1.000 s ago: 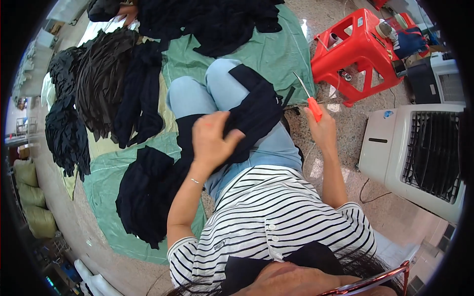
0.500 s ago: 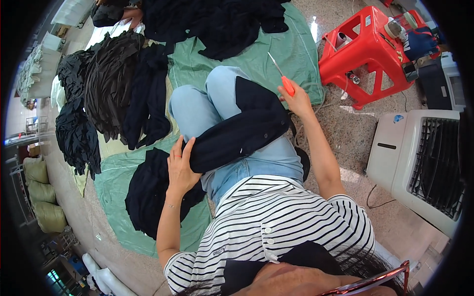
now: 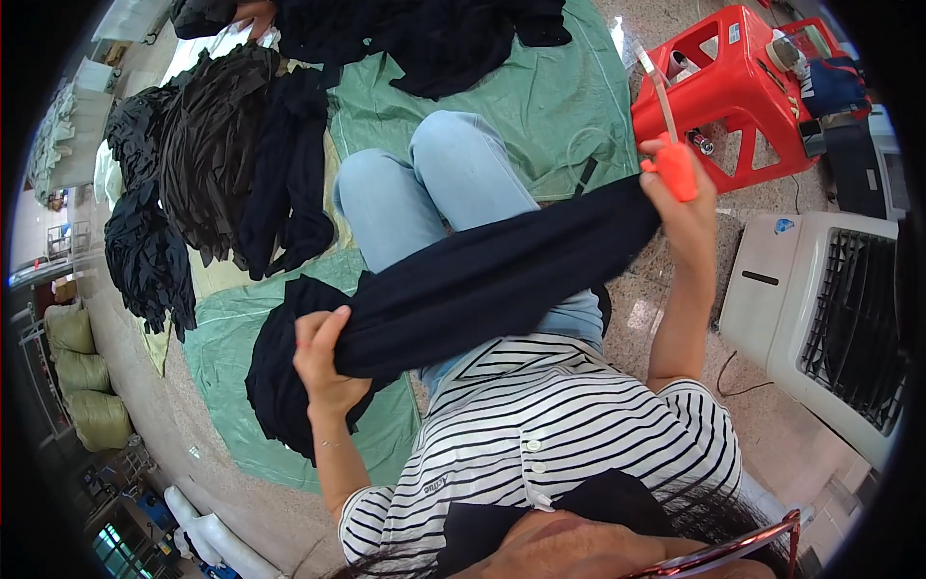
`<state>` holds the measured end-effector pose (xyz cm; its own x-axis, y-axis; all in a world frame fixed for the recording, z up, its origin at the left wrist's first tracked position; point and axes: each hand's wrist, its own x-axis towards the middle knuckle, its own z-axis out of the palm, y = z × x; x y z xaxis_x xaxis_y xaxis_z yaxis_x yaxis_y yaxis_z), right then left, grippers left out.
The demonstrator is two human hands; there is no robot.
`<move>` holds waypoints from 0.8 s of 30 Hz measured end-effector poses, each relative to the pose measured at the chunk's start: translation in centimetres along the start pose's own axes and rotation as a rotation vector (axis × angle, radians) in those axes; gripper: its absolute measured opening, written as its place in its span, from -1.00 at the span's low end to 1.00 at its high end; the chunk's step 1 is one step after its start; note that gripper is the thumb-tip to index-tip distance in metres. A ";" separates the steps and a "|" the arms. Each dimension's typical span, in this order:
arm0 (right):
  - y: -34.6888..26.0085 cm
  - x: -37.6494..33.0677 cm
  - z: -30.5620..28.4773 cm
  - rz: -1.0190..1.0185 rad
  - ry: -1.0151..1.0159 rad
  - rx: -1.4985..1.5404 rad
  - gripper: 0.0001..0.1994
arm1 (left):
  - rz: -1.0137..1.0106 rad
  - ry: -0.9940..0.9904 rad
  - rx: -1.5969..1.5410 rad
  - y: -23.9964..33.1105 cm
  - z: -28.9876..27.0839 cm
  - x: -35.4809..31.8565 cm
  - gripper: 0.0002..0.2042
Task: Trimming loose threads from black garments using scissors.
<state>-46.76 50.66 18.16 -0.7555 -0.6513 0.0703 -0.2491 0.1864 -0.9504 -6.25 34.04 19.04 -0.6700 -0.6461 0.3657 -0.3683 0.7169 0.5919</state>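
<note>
Dark navy garment point(image 3: 482, 280) lies stretched in a long slanting band over the person's lap, between the left hand point(image 3: 326, 362) and the right hand point(image 3: 687, 203). The left hand is closed on its lower end, thumb over the cloth. The right hand pinches the upper end and also holds a tool by its red handle point(image 3: 677, 172); the slim blade, blurred, points up and away from the body. Underneath show the hem of a striped shirt point(image 3: 579, 405) and light blue trousers point(image 3: 458, 164), knees raised.

Just beside the left hand, a dark navy heap point(image 3: 275, 386) rests on a green sheet point(image 3: 217, 386); whether it joins the stretched cloth, I cannot tell. Off to the right stands a white air cooler point(image 3: 815, 328) with a dark grille. Beyond it is a red stool point(image 3: 733, 82), bearing a clear jar point(image 3: 786, 50) and a dark blue item point(image 3: 834, 87) among smaller things.

Left of the knees, a navy piece point(image 3: 289, 183) lies next to a grey-brown bundle point(image 3: 217, 154), with a black bundle point(image 3: 145, 246) further left. Past the knees, a larger dark pile point(image 3: 424, 43) spreads over the sheet to the upper edge. Well apart, at the far left, olive sacks point(image 3: 87, 376) sit in a row.
</note>
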 end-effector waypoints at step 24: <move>4.0 -6.6 3.1 0.010 -0.148 -0.505 -0.52 | 0.248 -0.565 -0.126 -0.6 18.1 16.4 -0.80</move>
<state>-40.87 53.45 12.99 -0.6751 -0.7375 -0.0163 -0.5308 0.5010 -0.6836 -28.72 27.76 11.72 -0.9755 -0.2018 0.0876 -0.1025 0.7694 0.6304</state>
